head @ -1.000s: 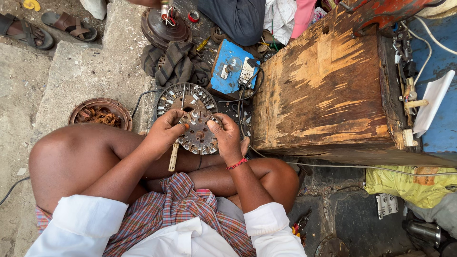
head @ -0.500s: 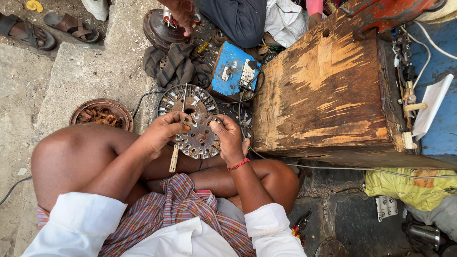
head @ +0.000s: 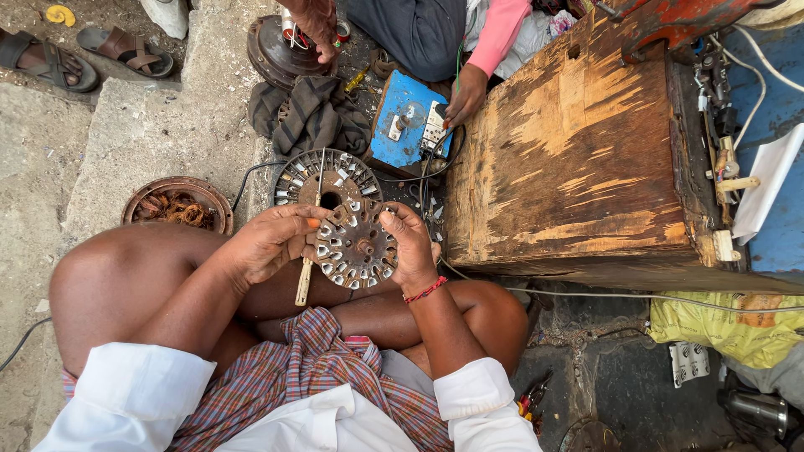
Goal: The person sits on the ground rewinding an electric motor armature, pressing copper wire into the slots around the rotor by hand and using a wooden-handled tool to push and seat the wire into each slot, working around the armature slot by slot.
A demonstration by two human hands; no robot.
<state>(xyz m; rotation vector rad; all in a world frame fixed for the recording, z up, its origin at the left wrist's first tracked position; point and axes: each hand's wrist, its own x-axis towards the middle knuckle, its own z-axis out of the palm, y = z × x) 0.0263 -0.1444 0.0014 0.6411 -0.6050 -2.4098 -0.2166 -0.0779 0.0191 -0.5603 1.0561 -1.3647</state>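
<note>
Stator core (head: pixel 358 247), round, slotted, grey metal, held in both hands above the crossed legs of a seated person.

Left hand (head: pixel 270 243) grips the core's left rim, fingers curled around it together with a thin rod with a pale wooden handle (head: pixel 307 251) that runs upright past the core; right hand (head: pixel 412 247) clasps the right rim, thumb pressed on the face, red thread bracelet (head: pixel 425 290) at the wrist. Second slotted stator (head: pixel 327 177) lies flat on the floor just beyond, touching a dark cloth (head: pixel 314 115). Floor: rough grey concrete slabs (head: pixel 134 134), dusty, with a rusty dish of copper wire (head: pixel 177 205) at the left. Worn wooden box (head: pixel 578 159) stands at the right; blue switch box (head: pixel 408 125) beside it, another person's hand (head: pixel 466 96) on it. Sandals (head: pixel 126 50) at the far left edge.
</note>
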